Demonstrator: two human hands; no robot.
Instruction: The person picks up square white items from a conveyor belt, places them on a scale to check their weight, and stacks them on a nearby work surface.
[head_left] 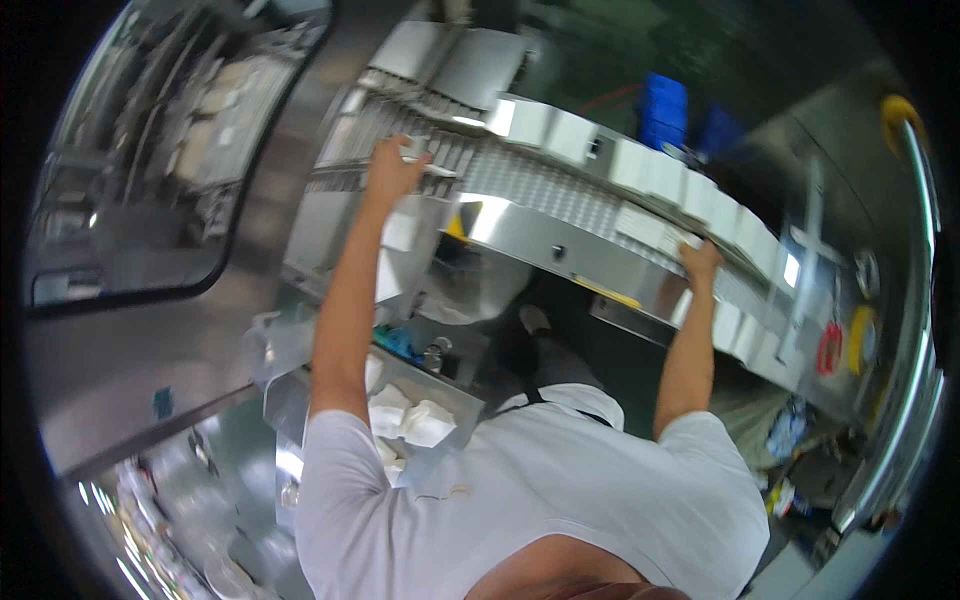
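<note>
Both my arms reach out to a curved steel conveyor [560, 195] that carries a row of white boxes [640, 165]. My left hand [393, 168] is at the conveyor's left end, and its fingers close around a thin white packet [438, 170]. My right hand [700, 262] is at the conveyor's near edge further right. It grips the corner of a flat white packet [655, 230] lying on the belt. The picture is blurred, so finger detail is faint.
Under the conveyor, a steel bin [440, 385] holds several white folded packets [425, 422]. A blue crate [662, 108] stands behind the line. A dark window panel [150, 160] is on the left, with a steel rail with a yellow end [915, 250] on the right.
</note>
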